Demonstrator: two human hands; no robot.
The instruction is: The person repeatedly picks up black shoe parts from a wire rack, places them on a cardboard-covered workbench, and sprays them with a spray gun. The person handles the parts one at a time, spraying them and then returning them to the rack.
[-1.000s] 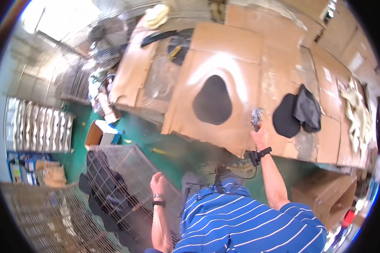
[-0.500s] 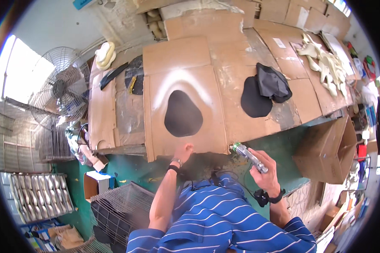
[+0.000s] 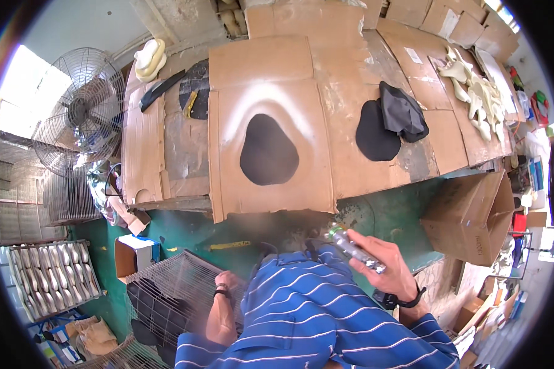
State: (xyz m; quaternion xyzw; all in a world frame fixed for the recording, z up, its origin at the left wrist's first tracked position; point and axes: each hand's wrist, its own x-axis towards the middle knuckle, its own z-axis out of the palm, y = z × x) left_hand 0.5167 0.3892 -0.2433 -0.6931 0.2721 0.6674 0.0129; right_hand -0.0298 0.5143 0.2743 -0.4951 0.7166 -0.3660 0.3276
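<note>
My right hand is closed around a silver cylindrical spray gun with a green ring at its front, held at the table's near edge. Down by the top edge of a wire basket is my left hand; its fingers are too small and foreshortened to read. Black sheets lie inside the basket. On a cardboard panel in front of me lies an egg-shaped black pad, with a white sprayed arc around its far end.
To the right, a similar black pad lies partly under crumpled dark pieces. Cream-coloured shaped parts are heaped farther right. A large cardboard box stands on the floor there. At left are a caged fan and a rack of pale pieces.
My left hand has drawn back from the cardboard panel's near edge to the wire basket at lower left. My right hand has moved slightly nearer my body with the spray gun.
</note>
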